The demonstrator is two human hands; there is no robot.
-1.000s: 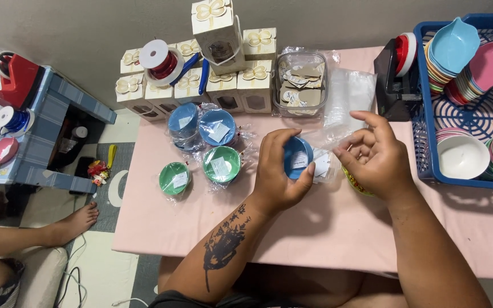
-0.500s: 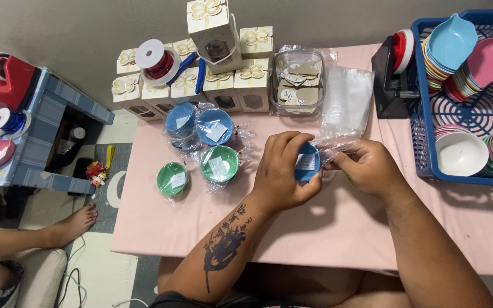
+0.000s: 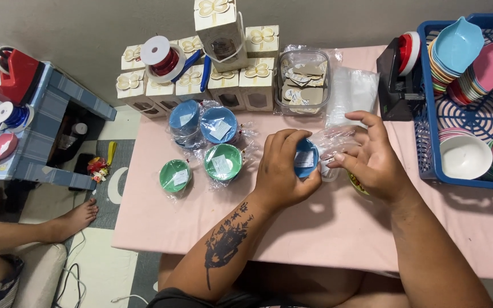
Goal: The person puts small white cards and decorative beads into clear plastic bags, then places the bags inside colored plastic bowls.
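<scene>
Over the pink worktop (image 3: 326, 228), the left hand (image 3: 281, 174) has its grip closed around a small round blue plastic bowl (image 3: 305, 159). The right hand (image 3: 372, 159) pinches a clear thin plastic bag (image 3: 338, 140) touching it. Wrapping seems underway; the bag mouth needs opening wider. Behind lie wrapped green and blue bowls (image 3: 222, 161).

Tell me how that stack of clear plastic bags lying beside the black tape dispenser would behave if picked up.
The stack of clear bags looks thin and glossy, so it would probably flop and sag at once. The sheets seem loose, so they may slide apart and slip from a light grip. Lying flat on the pink table, it likely weighs very little and cannot roll.
</scene>
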